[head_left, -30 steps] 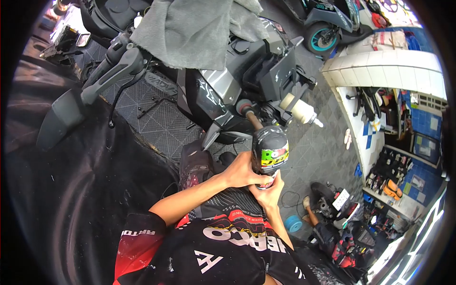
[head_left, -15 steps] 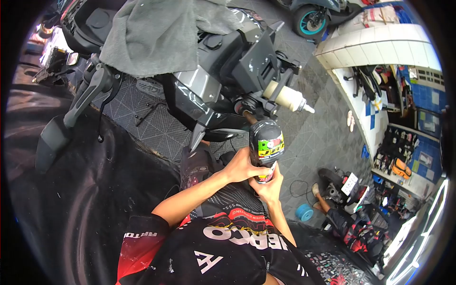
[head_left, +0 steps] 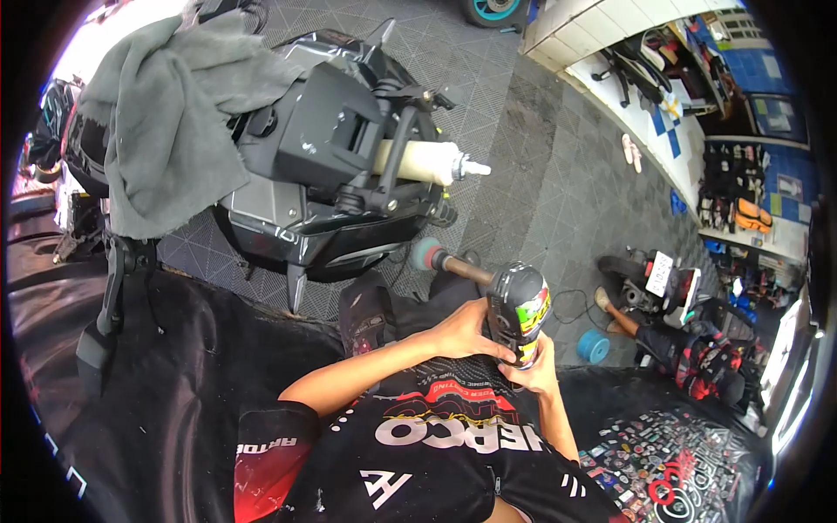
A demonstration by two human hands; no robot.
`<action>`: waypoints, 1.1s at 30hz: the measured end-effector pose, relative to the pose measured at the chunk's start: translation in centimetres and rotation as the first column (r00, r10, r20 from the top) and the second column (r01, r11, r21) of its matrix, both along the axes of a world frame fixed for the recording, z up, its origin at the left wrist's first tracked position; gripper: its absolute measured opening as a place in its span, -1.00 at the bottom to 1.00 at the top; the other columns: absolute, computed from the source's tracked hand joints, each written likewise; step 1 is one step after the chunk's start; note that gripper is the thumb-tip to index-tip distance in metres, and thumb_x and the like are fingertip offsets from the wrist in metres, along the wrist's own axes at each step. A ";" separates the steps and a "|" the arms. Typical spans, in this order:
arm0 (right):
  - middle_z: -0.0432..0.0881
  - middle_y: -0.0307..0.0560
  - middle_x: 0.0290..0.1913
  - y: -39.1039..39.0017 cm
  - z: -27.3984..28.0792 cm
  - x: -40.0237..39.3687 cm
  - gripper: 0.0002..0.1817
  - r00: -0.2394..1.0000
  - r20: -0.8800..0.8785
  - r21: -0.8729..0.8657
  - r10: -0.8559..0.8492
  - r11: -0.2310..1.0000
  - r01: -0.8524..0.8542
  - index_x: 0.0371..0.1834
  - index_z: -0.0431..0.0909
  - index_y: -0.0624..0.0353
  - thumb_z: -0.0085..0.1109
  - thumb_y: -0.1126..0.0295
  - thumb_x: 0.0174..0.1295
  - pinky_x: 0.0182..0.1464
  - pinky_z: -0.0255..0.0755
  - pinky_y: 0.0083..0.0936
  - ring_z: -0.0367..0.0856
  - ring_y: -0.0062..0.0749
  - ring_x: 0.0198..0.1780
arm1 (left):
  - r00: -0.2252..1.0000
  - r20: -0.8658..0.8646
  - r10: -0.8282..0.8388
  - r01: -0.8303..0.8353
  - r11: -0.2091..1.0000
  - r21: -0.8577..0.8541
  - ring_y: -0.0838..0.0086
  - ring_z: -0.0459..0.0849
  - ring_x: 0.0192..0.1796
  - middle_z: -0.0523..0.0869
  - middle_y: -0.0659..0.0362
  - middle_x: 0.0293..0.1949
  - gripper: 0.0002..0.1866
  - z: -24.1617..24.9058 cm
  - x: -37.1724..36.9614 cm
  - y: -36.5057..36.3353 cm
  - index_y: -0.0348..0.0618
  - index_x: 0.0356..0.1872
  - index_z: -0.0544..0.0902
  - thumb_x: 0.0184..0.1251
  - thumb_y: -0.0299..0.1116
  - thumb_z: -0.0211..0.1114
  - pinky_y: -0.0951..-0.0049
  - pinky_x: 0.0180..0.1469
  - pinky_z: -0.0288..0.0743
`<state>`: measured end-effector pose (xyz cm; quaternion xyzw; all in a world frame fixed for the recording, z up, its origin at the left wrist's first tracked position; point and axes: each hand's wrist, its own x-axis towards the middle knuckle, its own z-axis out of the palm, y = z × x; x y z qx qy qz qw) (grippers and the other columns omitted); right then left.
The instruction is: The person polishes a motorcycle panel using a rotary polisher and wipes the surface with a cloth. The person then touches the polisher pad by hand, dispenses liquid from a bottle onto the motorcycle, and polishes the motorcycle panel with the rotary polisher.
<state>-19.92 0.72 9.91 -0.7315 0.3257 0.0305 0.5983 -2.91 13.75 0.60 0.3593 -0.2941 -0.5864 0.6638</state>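
A black polisher (head_left: pixel 516 296) with colourful stickers is held in front of my chest, over the floor. Its long shaft ends in a small round pad (head_left: pixel 427 254), apart from the motorcycle's dark bodywork. My left hand (head_left: pixel 475 333) is wrapped round the polisher's near side, and my right hand (head_left: pixel 536 373) grips its lower end. Just beyond the pad stands the black motorcycle (head_left: pixel 288 209), with a grey towel (head_left: pixel 166 113) draped over it. A whitish bottle with a nozzle (head_left: pixel 423 162) lies across the motorcycle's handlebar area.
Another person (head_left: pixel 697 353) sits at the right by a second motorcycle (head_left: pixel 641 277). Near them a blue round container (head_left: pixel 593 347) rests on the grey tiled floor (head_left: pixel 523 200). A tiled counter (head_left: pixel 602 26) and shelves line the right side. Black sheeting (head_left: pixel 174 383) covers the left.
The polisher has come away from the motorcycle, so its pad now shows. My view has turned, shifting the motorcycle and towel left. Both hands keep their hold.
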 end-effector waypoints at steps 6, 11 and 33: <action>0.82 -0.12 -0.07 -8.1 -1.0 -1.7 -0.33 0.998 0.053 -0.002 -0.039 0.999 0.039 0.14 0.63 0.35 0.60 0.49 -0.17 0.12 0.63 -0.42 0.74 -0.51 -0.07 | 0.992 0.123 -0.010 0.015 0.999 -0.041 0.36 0.62 0.35 0.72 0.03 0.30 -0.21 -0.3 -1.2 -8.5 -0.27 0.42 0.55 0.19 -0.27 0.73 0.19 0.52 0.42; 0.84 -0.08 -0.19 -20.1 -1.2 -2.3 -0.41 0.993 0.074 -0.016 0.095 0.995 -0.094 0.02 0.65 0.36 0.62 0.45 -0.18 0.01 0.67 -0.43 0.77 -0.53 -0.15 | 0.998 0.002 0.060 -0.060 0.997 0.037 0.35 0.65 0.31 0.75 0.05 0.23 -0.29 0.0 -4.1 -17.6 -0.28 0.35 0.59 0.24 -0.23 0.70 0.21 0.47 0.47; 0.81 0.11 -0.21 -43.5 -1.3 1.6 -0.28 0.769 0.221 0.091 0.600 0.772 -0.629 0.12 0.62 0.36 0.62 0.35 -0.21 -0.02 0.68 -0.34 0.89 -0.10 -0.14 | 0.827 0.155 0.540 -0.549 0.720 0.424 0.39 0.57 0.44 0.63 0.09 0.40 -0.15 6.3 -11.4 -33.0 -0.24 0.52 0.44 0.22 -0.49 0.69 0.19 0.53 0.45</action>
